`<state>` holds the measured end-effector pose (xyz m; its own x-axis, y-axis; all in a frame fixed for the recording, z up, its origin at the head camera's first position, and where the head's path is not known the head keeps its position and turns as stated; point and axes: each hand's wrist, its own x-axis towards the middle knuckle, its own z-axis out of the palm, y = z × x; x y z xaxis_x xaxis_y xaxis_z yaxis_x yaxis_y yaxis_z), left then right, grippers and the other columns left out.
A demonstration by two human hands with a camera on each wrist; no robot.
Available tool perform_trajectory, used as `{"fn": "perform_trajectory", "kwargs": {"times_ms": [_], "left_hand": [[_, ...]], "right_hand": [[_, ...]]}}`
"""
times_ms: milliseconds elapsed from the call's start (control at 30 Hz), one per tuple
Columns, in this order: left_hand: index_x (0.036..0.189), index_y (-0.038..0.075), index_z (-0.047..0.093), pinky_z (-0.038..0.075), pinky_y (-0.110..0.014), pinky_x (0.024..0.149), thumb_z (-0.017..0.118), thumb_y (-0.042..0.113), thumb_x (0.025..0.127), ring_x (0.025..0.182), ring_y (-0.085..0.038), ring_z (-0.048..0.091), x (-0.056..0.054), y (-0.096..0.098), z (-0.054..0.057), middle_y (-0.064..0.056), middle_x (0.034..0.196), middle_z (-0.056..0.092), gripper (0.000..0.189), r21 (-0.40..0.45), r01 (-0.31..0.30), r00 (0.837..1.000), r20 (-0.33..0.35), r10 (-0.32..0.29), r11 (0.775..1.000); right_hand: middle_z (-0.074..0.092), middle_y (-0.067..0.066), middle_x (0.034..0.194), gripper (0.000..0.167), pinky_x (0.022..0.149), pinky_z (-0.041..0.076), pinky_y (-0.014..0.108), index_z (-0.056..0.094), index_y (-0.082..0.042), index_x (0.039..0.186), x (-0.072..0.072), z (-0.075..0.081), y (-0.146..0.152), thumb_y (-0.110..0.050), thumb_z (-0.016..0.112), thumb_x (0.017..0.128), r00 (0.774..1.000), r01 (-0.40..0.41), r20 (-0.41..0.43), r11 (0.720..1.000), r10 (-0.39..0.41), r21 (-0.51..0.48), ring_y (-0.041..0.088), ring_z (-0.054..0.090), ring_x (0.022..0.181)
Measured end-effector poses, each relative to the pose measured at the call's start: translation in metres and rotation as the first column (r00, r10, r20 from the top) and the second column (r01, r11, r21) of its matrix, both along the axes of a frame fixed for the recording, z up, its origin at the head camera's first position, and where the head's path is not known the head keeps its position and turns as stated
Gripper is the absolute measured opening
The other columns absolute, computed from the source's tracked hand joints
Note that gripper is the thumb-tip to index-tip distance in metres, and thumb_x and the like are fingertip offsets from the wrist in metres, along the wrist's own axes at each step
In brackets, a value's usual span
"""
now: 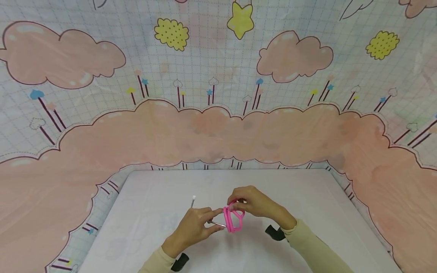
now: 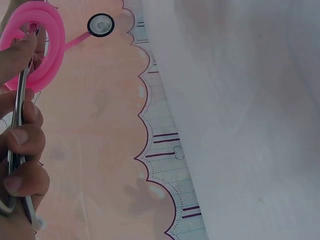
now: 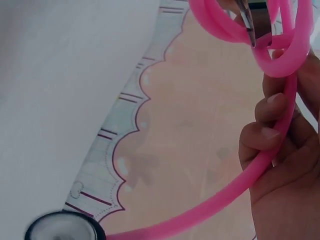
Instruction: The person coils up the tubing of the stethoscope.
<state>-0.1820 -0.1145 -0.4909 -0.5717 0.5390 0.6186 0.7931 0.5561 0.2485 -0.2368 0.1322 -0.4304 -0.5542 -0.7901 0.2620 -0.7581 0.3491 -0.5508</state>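
Note:
Between both hands, above the white table, is a stethoscope with pink tubing (image 1: 228, 222) wound in loops. My left hand (image 1: 196, 224) grips its metal ear tubes (image 2: 19, 102); a white ear tip (image 1: 194, 197) sticks up behind that hand. At the top of the coil, my right hand (image 1: 254, 201) holds the tubing, with fingers (image 3: 270, 137) curled round a length of it in the right wrist view. From there the tube runs down to the round chest piece (image 3: 65, 227), which hangs free. The left wrist view also shows the chest piece (image 2: 101, 25). Head view hides it.
A white tabletop (image 1: 143, 212) lies under the hands. Behind and around it hangs a printed cloth (image 1: 211, 132) with clouds and stars. A black wrist mount (image 1: 274, 232) shows by the right forearm, another black mount (image 1: 179, 262) by the left.

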Motion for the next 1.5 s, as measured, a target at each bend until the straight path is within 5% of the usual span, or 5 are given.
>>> {"fn": "perform_trajectory", "kwargs": {"times_ms": [433,700,1000,1300,1500], "left_hand": [[0.109,0.010,0.073,0.032,-0.002,0.056,0.079,0.040,0.081,0.055,0.000,0.044,0.000,0.006,0.003,0.009,0.064,0.055,0.041,0.105,0.107,0.993,-0.057,-0.101,0.989],[0.119,0.006,0.065,0.032,-0.003,0.056,0.081,0.039,0.078,0.057,0.005,0.037,0.002,0.009,0.001,0.008,0.064,0.052,0.055,0.172,0.066,0.998,-0.032,-0.061,0.983],[0.133,0.012,0.062,0.031,-0.002,0.057,0.076,0.034,0.082,0.054,0.001,0.040,-0.001,0.012,0.000,0.008,0.062,0.048,0.057,0.199,0.130,0.987,-0.118,-0.108,0.971],[0.136,0.014,0.060,0.032,-0.005,0.055,0.074,0.035,0.083,0.057,0.001,0.039,-0.006,0.011,-0.004,0.006,0.062,0.051,0.058,0.284,0.039,0.999,-0.046,-0.027,0.958],[0.136,0.015,0.060,0.032,-0.007,0.055,0.079,0.028,0.080,0.058,-0.001,0.039,-0.012,0.008,-0.003,0.005,0.063,0.050,0.061,0.344,-0.061,0.998,-0.008,0.068,0.937]], "right_hand": [[0.069,0.007,0.082,0.009,0.063,0.048,0.018,0.073,-0.004,0.096,-0.011,-0.009,-0.003,-0.006,0.069,0.089,0.992,-0.107,0.049,0.974,0.119,-0.199,-0.001,0.050,0.072],[0.069,0.017,0.088,0.015,0.070,0.059,0.037,0.072,0.000,0.098,-0.016,-0.025,-0.002,-0.004,0.057,0.097,0.957,0.007,0.279,0.961,0.073,-0.277,0.034,0.063,0.075],[0.070,0.021,0.090,0.023,0.074,0.056,0.025,0.071,0.001,0.099,-0.012,-0.032,-0.009,-0.010,0.050,0.102,0.928,-0.017,0.339,0.929,0.152,-0.369,0.004,0.061,0.081],[0.071,0.018,0.113,0.025,0.088,0.056,0.030,0.069,-0.001,0.117,-0.009,-0.046,-0.013,-0.009,0.052,0.101,0.924,0.188,0.375,0.944,-0.076,-0.271,0.016,0.066,0.102],[0.065,0.016,0.085,0.018,0.061,0.056,0.036,0.065,-0.002,0.112,-0.008,-0.053,-0.012,-0.008,0.052,0.101,0.911,0.251,0.382,0.944,-0.156,-0.212,0.010,0.057,0.068]]}}
